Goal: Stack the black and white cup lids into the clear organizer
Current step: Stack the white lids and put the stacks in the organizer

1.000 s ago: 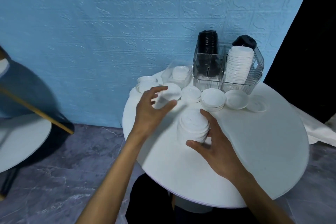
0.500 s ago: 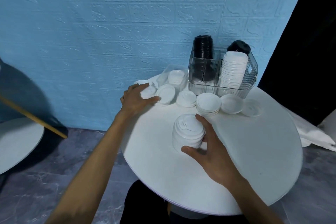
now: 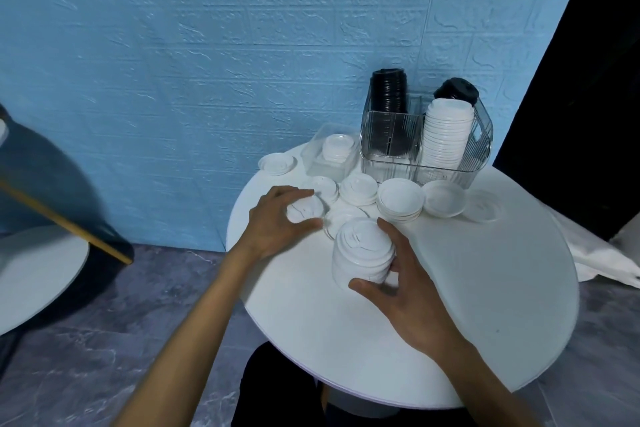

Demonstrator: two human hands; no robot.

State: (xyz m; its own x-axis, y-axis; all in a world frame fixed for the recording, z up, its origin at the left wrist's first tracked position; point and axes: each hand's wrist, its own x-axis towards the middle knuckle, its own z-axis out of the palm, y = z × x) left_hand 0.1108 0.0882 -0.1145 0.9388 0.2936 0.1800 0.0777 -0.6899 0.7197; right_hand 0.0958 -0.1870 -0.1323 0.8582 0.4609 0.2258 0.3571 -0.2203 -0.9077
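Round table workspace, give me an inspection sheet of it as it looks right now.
Surface: round white table, against a blue wall.
Job's things: clear organizer at the back holds a black lid stack and a white lid stack; loose white lids in front of it.
Clutter: small clear tray with lids.
Hands: left hand grips a white lid; right hand grips a gathered lid stack.
Cables: nothing seen.
Surroundings: white cloth on the right, grey marbled floor.
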